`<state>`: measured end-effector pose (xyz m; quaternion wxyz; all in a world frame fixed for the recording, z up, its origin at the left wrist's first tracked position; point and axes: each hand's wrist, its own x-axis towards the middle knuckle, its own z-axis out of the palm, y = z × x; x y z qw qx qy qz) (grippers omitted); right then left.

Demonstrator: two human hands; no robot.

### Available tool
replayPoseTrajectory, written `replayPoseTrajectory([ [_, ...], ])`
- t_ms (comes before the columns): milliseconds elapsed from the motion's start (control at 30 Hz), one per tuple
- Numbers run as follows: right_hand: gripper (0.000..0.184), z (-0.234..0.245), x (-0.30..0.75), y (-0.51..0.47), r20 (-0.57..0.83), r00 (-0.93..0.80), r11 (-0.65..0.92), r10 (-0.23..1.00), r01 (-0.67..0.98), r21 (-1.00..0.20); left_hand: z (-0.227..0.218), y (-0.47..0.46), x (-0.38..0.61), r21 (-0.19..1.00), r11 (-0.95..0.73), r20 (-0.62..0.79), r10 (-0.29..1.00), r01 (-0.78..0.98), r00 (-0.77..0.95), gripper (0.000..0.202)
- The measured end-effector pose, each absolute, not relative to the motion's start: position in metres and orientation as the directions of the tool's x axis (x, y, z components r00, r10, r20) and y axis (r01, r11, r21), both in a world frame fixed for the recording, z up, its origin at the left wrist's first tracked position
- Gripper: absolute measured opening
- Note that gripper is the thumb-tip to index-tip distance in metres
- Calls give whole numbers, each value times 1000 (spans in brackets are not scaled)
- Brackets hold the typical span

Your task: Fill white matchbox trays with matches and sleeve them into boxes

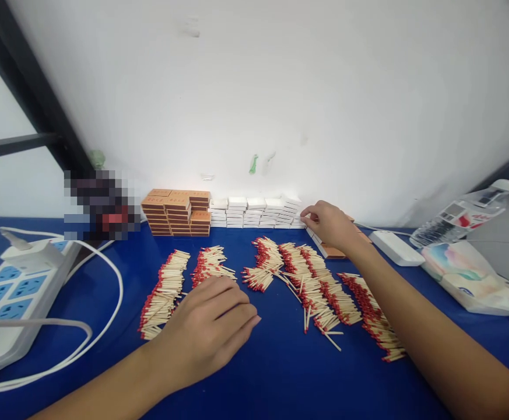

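Observation:
My left hand [208, 329] lies palm down on the blue table [271, 373], fingers stretched out and close together, just below a heap of red-tipped matches [208, 265]. It holds nothing that I can see. My right hand [330, 224] reaches to the back of the table, its fingertips pinched at the right end of a row of stacked white matchbox trays [254, 211]. A box with an orange side [330, 251] lies under that hand. More matches [311, 280] lie in rows between my arms, and another row of matches [162, 291] is at the left.
Stacked orange matchbox sleeves [178, 213] stand against the white wall. A white power strip [13, 291] with cables [105, 309] fills the left side. At the right lie a white device [396, 248], a tissue pack [468, 277] and a plastic bottle [464, 216].

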<state>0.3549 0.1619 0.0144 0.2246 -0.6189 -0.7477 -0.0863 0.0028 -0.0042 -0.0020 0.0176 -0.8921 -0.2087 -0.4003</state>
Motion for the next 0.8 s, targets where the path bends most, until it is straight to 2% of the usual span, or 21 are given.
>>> replayPoseTrajectory([
  [200,25,33,348,169,511,-158,279,845,945,-169,-4,-4,2,119,-915,729,345,387,592,6],
  [433,22,53,330,179,506,-227,362,832,914,-185,-3,-4,2,101,-914,722,339,393,603,6],
  [600,15,75,304,120,515,-271,436,813,870,-230,2,1,-1,99,-827,784,408,554,468,11],
  [700,13,70,270,57,268,-485,554,832,738,-385,5,6,-4,100,-750,776,470,654,420,13],
  [767,11,57,248,22,81,-652,611,754,650,-453,6,8,-7,85,-763,735,483,641,477,25],
  [800,9,50,240,9,46,-684,624,728,632,-459,6,8,-7,80,-782,701,485,618,523,31],
])
